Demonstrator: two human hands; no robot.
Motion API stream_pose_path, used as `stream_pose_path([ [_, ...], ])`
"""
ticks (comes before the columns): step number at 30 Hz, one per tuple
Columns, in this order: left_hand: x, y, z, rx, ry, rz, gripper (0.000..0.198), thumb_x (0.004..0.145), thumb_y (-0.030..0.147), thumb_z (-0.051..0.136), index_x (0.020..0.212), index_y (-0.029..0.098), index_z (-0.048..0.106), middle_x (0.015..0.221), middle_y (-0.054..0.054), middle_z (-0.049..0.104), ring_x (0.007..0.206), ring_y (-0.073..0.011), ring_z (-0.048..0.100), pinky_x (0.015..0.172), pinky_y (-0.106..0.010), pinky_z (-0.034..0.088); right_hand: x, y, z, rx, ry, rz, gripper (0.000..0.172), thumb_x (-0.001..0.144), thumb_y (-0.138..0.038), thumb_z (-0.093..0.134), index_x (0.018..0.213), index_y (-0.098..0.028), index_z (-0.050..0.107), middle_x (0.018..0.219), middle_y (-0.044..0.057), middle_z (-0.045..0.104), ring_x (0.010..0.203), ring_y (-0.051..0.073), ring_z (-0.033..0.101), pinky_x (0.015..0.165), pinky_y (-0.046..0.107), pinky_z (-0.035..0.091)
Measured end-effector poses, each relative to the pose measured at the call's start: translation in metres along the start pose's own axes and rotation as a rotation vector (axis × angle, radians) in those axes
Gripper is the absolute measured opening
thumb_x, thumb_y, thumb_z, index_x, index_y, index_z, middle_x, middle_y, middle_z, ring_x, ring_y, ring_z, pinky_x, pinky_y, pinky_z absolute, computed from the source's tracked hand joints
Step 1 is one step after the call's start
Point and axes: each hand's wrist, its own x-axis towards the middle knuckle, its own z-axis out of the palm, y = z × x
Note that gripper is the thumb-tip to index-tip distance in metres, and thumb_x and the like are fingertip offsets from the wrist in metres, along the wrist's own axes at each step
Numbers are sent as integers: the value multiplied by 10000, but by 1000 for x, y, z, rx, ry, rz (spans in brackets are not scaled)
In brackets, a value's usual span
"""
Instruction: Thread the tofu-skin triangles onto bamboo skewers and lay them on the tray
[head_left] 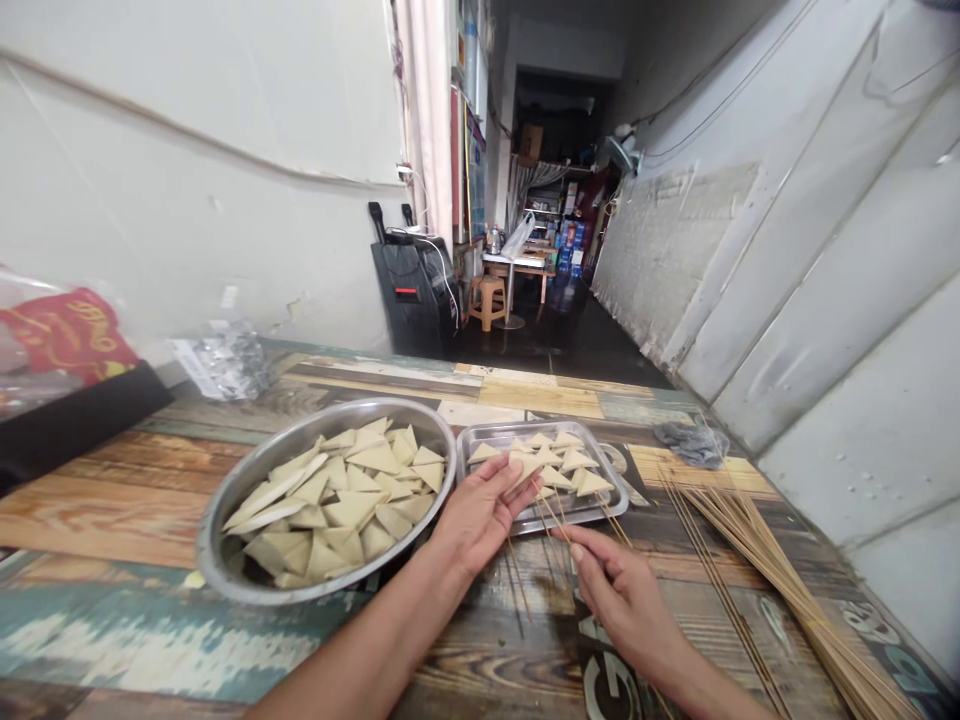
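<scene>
My left hand [476, 512] reaches over the near edge of a metal tray [619, 500], its fingers closed on a pale, folded tofu triangle [528, 466]. Just right of it, my right hand [621, 590] pinches a thin bamboo skewer [555, 512] that points up toward that piece. Whether its tip is inside the tofu I cannot tell. More tofu triangles [577, 460] lie in the tray, some with skewers sticking out over the near rim. To the left stands a large steel basin [217, 545], heaped with loose tofu triangles [360, 478].
A bundle of bamboo skewers [795, 590] lies on the wood-patterned table [112, 490] at right, near a crumpled grey plastic bag [694, 442]. At left are a clear plastic packet [225, 360] and a red package [67, 335]. Beyond the table stand a black speaker [414, 290] and a stool [488, 300].
</scene>
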Motion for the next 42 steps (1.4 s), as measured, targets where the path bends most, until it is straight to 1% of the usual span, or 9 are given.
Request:
stream_pose_path([
  [4, 2, 3, -2, -59, 21, -26, 124, 729, 8, 561, 795, 110, 532, 832, -92, 657, 906, -245, 622, 785, -356, 530, -1, -3, -1, -26, 2, -10, 364, 862, -366, 425, 1059, -98, 575, 493, -75, 265, 422, 64, 230, 386, 187, 188],
  [8, 3, 5, -1, -77, 64, -55, 87, 735, 14, 557, 763, 95, 540, 855, -110, 654, 913, -244, 619, 781, -340, 534, -2, -7, -1, -80, -12, -25, 352, 861, -359, 428, 1040, -102, 588, 493, -72, 278, 429, 69, 259, 389, 185, 214],
  [12, 2, 4, 0, -53, 68, -74, 78, 731, 15, 563, 755, 88, 547, 837, -109, 653, 903, -244, 623, 773, -339, 537, -1, -7, 0, -88, -19, -18, 342, 863, -355, 426, 1038, -112, 592, 499, -68, 299, 439, 71, 281, 401, 184, 240],
  [18, 1, 1, 0, -45, 68, -94, 89, 724, 15, 572, 766, 90, 548, 834, -103, 655, 914, -247, 618, 774, -334, 536, -1, -6, 1, -52, -14, -4, 338, 863, -352, 430, 1048, -119, 590, 492, -75, 274, 427, 66, 251, 387, 181, 204],
  [28, 0, 0, 0, -21, 44, -77, 90, 732, 31, 569, 786, 96, 540, 819, -114, 659, 887, -242, 629, 760, -331, 537, -1, -6, 1, -39, 12, -18, 324, 856, -347, 440, 1024, -128, 609, 504, -59, 333, 436, 65, 268, 388, 177, 228],
  [35, -6, -6, 2, 32, 9, -59, 143, 728, 23, 569, 826, 114, 519, 803, -103, 654, 849, -229, 642, 760, -335, 532, -1, -4, 3, 11, 2, 30, 324, 859, -369, 429, 1007, -128, 587, 473, -81, 262, 416, 65, 230, 386, 189, 184],
  [42, -10, -15, 3, 49, -25, -51, 137, 737, 34, 565, 829, 118, 510, 780, -81, 650, 841, -219, 643, 797, -350, 517, 1, -4, 5, 71, -3, 14, 273, 873, -385, 408, 925, -152, 539, 475, -97, 234, 405, 59, 208, 385, 188, 151],
])
